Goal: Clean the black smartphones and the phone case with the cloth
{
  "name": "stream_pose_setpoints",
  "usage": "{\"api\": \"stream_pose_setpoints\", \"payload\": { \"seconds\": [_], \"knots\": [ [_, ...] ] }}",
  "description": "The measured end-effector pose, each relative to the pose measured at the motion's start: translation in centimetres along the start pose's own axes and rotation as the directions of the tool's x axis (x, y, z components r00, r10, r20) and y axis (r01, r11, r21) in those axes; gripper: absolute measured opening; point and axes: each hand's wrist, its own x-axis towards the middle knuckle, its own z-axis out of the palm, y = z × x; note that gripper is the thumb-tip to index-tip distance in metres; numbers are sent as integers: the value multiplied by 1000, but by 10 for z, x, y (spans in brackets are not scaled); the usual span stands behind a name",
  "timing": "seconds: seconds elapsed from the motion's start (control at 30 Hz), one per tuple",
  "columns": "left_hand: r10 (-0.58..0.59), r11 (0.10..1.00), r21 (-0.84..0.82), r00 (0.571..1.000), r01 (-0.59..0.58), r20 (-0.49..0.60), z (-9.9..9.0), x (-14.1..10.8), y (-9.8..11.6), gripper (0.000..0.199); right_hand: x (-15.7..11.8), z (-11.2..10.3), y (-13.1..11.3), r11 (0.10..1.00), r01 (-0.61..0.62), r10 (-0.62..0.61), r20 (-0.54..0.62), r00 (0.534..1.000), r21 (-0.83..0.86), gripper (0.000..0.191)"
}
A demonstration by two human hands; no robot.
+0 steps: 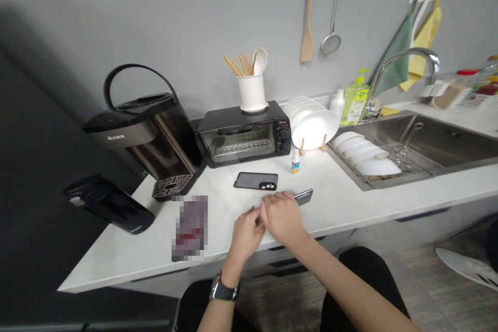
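Observation:
A thin grey phone (304,197) lies low over the counter, its right end sticking out beyond my right hand (282,215). That hand is closed over the phone's middle and hides most of it. My left hand (247,231), a dark watch on its wrist, grips the phone's left end, with its fingertips against my right hand. Just behind my hands a dark phone case (256,181) rests flat on the counter. Beyond it, to the right, stands a small white bottle (295,161) with a blue and yellow label.
A pixelated dark item (190,228) and a dark flask (109,205) are on the left. A water dispenser (155,140), a toaster oven (243,132) and racked plates (315,127) line the wall. The sink (439,161) holds white bowls (363,153). The counter's front edge is near my wrists.

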Motion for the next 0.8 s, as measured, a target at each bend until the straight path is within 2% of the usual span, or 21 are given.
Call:
{"api": "stream_pose_setpoints", "payload": {
  "seconds": [0.07,0.13,0.23,0.3,0.37,0.43,0.53,0.6,0.67,0.73,0.8],
  "knots": [
    [2,1000,10,1000,-2,0,0,0,1,19,-2,-1,6,999,41,-41,9,999,20,28],
    [23,1000,-14,1000,-23,0,1,0,1,18,-7,-6,30,999,52,-52,24,998,-4,29],
    [33,999,-28,999,-33,-4,3,1,1,25,-13,-14,74,996,-10,12,32,999,-84,35],
    [22,1000,-3,1000,-22,-14,4,1,0,29,-13,-16,88,993,-56,58,20,998,-102,36],
    [14,1000,14,1000,-14,-25,5,2,-1,27,-11,-14,79,993,-81,81,3,997,-82,34],
    [9,1000,12,1000,-9,-24,5,2,-1,22,-7,-7,52,997,-72,71,-8,997,-36,31],
    [-2,1000,21,1000,2,-9,3,1,-1,18,-2,1,8,999,-8,8,-3,1000,47,27],
    [-13,999,41,1000,14,-9,2,1,1,22,-1,3,-2,995,43,-44,1,999,93,24],
    [-6,999,46,1000,7,-4,2,0,2,22,-3,0,10,991,80,-80,1,997,111,24],
    [13,999,30,1000,-13,0,1,0,4,21,-8,-5,40,994,65,-66,6,998,92,27],
    [29,1000,12,1000,-29,-1,2,1,4,23,-12,-11,74,999,-10,9,19,1000,42,31]
  ]
}}
